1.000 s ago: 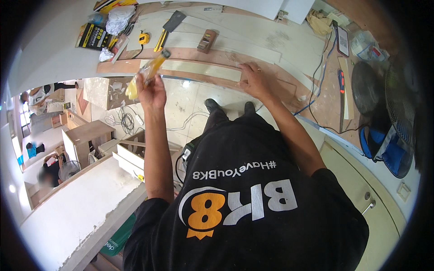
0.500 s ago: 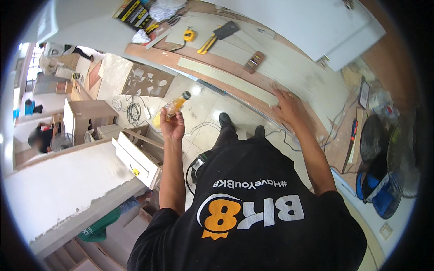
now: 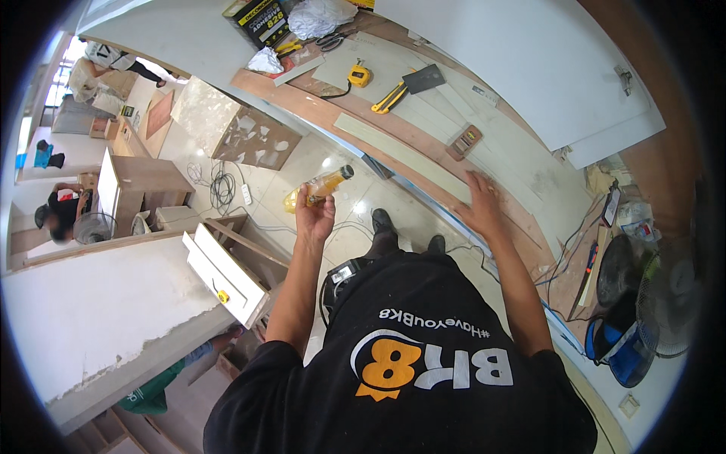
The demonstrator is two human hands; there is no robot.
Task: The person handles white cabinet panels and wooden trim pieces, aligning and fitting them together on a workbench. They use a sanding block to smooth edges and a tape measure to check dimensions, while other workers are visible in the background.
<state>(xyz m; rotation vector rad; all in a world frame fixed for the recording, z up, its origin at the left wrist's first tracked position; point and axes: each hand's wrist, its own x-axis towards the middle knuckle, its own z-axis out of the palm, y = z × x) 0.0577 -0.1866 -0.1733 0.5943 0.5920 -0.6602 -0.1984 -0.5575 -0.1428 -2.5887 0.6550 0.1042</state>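
Note:
In my left hand [image 3: 315,218] is a clear bottle [image 3: 325,185] of yellow liquid with a dark cap. It is held tilted above the floor, cap end up and to the right, the fingers wrapped round its side. My right hand [image 3: 482,209] rests flat with fingers apart on the wooden worktop, beside the end of a long pale strip [image 3: 404,157]. Beyond that hand, a small brown block-like tool [image 3: 463,141] lies on pale sheets [image 3: 423,113]. Farther off are a yellow-handled cutter [image 3: 389,98], a dark flat blade [image 3: 424,79] and a yellow tape measure [image 3: 359,75].
A black-and-yellow can [image 3: 259,23] and crumpled white paper [image 3: 321,17] are at the back. Fans [image 3: 665,303] and a blue-and-black bag [image 3: 634,354] stand at right. Cables [image 3: 221,189] trail across the floor. An open drawer [image 3: 224,276] juts out at left. Other people work nearby.
The whole view has shifted, moving the worktop rightward and down in the picture. The bottle has tipped somewhat closer to level in my left hand. My right hand stays on the worktop.

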